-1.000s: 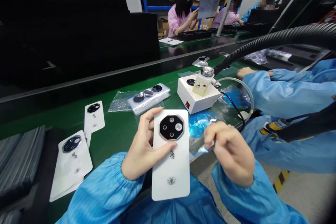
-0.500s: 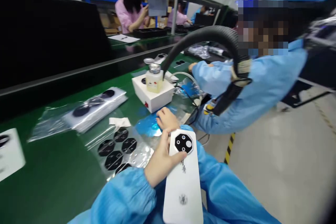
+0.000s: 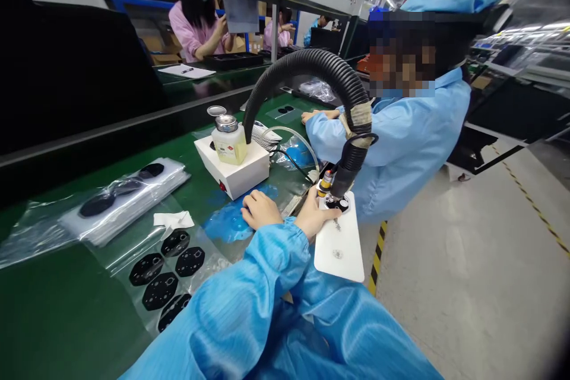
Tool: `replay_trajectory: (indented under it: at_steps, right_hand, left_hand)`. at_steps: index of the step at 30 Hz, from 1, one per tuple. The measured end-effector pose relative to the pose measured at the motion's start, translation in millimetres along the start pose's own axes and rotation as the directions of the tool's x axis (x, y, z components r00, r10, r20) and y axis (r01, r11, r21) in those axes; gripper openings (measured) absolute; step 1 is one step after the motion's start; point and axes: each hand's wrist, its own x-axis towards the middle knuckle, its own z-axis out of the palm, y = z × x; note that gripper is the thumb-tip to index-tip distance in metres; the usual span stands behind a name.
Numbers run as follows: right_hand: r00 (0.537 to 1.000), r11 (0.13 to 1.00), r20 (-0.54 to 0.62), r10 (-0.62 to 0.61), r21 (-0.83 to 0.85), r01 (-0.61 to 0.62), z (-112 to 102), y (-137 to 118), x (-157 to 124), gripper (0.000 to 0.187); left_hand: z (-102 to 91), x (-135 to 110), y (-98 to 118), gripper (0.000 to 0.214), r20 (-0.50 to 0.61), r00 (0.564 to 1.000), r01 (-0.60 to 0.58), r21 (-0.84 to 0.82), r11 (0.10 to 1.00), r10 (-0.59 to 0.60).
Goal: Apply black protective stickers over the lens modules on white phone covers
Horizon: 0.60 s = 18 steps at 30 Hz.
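Observation:
My left hand [image 3: 314, 214] grips a white phone back cover [image 3: 339, 255] by its upper left, thumb lying across the front. The cover's black octagonal camera area [image 3: 342, 205] sits right below the end of a black corrugated hose [image 3: 307, 59]; whether they touch I cannot tell. A small yellow and black fitting [image 3: 327, 181] is by the hose end, near my fingers. My right hand [image 3: 262, 209] rests on the bench with fingers spread, holding nothing, beside crumpled blue film [image 3: 225, 224]. My left sleeve hides most of the right forearm.
A white box [image 3: 240, 177] with a red switch carries a bottle of yellowish liquid [image 3: 230, 145]. To its left lie bagged clear sheets [image 3: 129, 202] and black octagonal pieces [image 3: 160, 291] on film. A co-worker in blue [image 3: 392, 148] sits close on the right.
My left hand has carried the phone back cover up and to the right, under the hose end. The head view has shifted right; my right hand stays on the bench.

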Motion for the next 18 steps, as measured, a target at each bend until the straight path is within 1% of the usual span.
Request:
replay_trajectory:
  at_steps: [3, 5, 6, 8, 9, 10, 11, 12, 14, 15, 16, 17, 18]
  right_hand:
    - [1.000, 1.000, -0.002, -0.005, -0.019, 0.005, -1.4, -0.2, -3.1, 0.025]
    - [1.000, 0.999, 0.000, -0.015, -0.031, 0.015, -1.8, 0.9, -5.2, 0.025]
    - [1.000, 0.999, 0.002, -0.020, -0.035, 0.020, -2.2, 1.6, -5.7, 0.025]
    - [0.999, 0.999, 0.012, -0.030, -0.041, 0.031, -4.3, 1.9, -5.2, 0.024]
    - [0.999, 0.998, 0.021, -0.034, -0.044, 0.035, -6.2, 0.5, -4.0, 0.023]
    - [0.999, 0.998, 0.031, -0.041, -0.046, 0.042, -8.7, -2.7, -2.3, 0.021]
    - [0.997, 0.997, 0.045, -0.055, -0.046, 0.057, -11.7, -8.2, 0.0, 0.019]
    - [0.994, 0.995, 0.063, -0.085, -0.041, 0.087, -14.9, -16.2, 2.9, 0.018]
    - [0.979, 0.984, 0.107, -0.176, -0.015, 0.179, -20.7, -38.9, 11.1, 0.019]
    - [0.963, 0.972, 0.133, -0.232, 0.005, 0.234, -22.6, -52.5, 16.6, 0.020]
    - [0.945, 0.959, 0.160, -0.284, 0.025, 0.284, -23.5, -66.4, 23.3, 0.021]
    - [0.928, 0.946, 0.187, -0.322, 0.039, 0.321, -23.4, -79.6, 31.0, 0.020]
    - [0.915, 0.939, 0.212, -0.342, 0.041, 0.342, -22.3, -91.2, 39.5, 0.021]
  left_hand:
    - [0.0, -17.2, -8.2, 0.031, 0.046, 0.996, 0.079, 0.024, 0.997, -0.081]
    - [-6.1, -39.8, -11.2, 0.033, 0.071, 0.988, 0.137, 0.050, 0.989, -0.140]
    - [-12.0, -54.3, -10.5, 0.040, 0.078, 0.984, 0.153, 0.064, 0.986, -0.157]
    - [-30.1, -88.6, -2.5, 0.071, 0.060, 0.987, 0.143, 0.096, 0.985, -0.149]
    - [-42.1, -107.5, 5.3, 0.078, 0.022, 0.993, 0.113, 0.115, 0.987, -0.116]
    - [-55.6, -127.0, 15.6, 0.077, -0.046, 0.997, 0.063, 0.147, 0.987, -0.057]
    - [-70.2, -146.4, 28.3, 0.074, -0.137, 0.990, 0.009, 0.184, 0.983, 0.016]
    - [-85.1, -165.3, 42.9, 0.072, -0.221, 0.972, -0.033, 0.222, 0.975, 0.083]
    - [-113.3, -200.4, 75.8, 0.071, -0.379, 0.904, -0.095, 0.272, 0.958, 0.197]
    - [-125.5, -216.0, 92.5, 0.071, -0.458, 0.850, -0.129, 0.297, 0.946, 0.259]
    - [-135.9, -230.1, 108.3, 0.073, -0.582, 0.738, -0.162, 0.340, 0.926, 0.343]
    - [-144.4, -242.7, 122.5, 0.076, -0.660, 0.627, -0.191, 0.386, 0.903, 0.415]
    - [-151.0, -253.8, 134.6, 0.079, -0.703, 0.515, -0.221, 0.443, 0.869, 0.489]
